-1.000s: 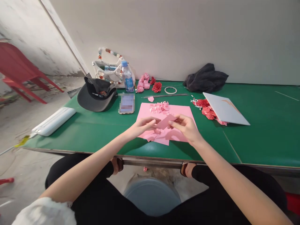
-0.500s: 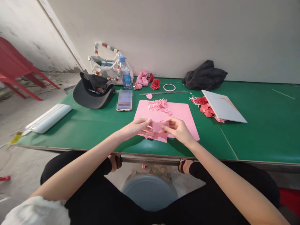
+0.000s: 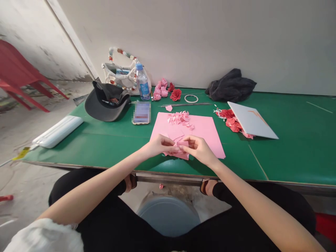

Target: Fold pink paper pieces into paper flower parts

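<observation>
Between both hands is a small piece of pink paper [image 3: 183,144], raised just above the near edge of the larger sheets. My left hand [image 3: 162,145] pinches its left side with thumb and fingers. On the right side, my right hand [image 3: 197,147] grips it between thumb and forefinger. Beneath and beyond them lies a stack of pink paper sheets [image 3: 207,131], with more small pink pieces near its front edge. A heap of folded pink paper bits [image 3: 180,118] rests on the far part of the stack. The fingers partly hide the held piece.
On the green table [image 3: 294,147] stand a cap [image 3: 106,105], a phone [image 3: 141,113], a water bottle [image 3: 143,85] and a beaded bag [image 3: 123,75]. Paper flowers [image 3: 175,94], a white ring [image 3: 191,98] and thin wires [image 3: 189,104] lie behind. A white board [image 3: 252,120] leans over red flowers at right.
My left hand has moved right and closed its thumb and fingers on the pink paper's left side. The paper now looks bent between both hands. The view has shifted slightly.
</observation>
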A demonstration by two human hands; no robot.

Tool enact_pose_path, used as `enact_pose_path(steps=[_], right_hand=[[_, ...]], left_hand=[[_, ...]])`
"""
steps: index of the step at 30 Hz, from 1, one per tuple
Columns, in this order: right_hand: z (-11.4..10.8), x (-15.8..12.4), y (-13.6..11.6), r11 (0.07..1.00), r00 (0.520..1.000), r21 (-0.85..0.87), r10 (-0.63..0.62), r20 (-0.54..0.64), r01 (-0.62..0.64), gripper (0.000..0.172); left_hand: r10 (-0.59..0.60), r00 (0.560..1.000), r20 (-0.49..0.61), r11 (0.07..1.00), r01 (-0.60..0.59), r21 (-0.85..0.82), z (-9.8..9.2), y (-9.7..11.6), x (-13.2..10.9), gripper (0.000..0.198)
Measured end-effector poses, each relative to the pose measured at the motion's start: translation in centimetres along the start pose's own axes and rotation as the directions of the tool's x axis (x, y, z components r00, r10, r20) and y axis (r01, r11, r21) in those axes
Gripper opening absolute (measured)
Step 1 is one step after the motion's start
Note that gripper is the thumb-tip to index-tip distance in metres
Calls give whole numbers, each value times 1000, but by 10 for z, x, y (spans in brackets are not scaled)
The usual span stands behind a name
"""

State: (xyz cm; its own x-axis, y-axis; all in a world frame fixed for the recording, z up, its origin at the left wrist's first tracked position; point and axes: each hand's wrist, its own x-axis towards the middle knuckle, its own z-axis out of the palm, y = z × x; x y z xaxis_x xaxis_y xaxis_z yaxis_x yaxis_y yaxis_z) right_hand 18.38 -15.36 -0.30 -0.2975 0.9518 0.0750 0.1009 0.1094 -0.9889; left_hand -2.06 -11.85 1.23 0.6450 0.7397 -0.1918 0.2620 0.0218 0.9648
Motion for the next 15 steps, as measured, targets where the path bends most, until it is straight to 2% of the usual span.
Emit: enact_pose_path(steps=[6,11,15], right_hand=[[9,1,-7,972,990,-201,-135,-37,125,15],[2,5,-2,987,993,-131,-103,-57,95,15],[-1,6,0,993,996,-88,-88,-35,85,14]], left_hand=[[-22,1000,-2,997,22,-77,9,-2,2,36],[-97,995,13,976,98,-193,6,8,-3,35],[-133,991,15,965,133,-225,5,9,-5,33]])
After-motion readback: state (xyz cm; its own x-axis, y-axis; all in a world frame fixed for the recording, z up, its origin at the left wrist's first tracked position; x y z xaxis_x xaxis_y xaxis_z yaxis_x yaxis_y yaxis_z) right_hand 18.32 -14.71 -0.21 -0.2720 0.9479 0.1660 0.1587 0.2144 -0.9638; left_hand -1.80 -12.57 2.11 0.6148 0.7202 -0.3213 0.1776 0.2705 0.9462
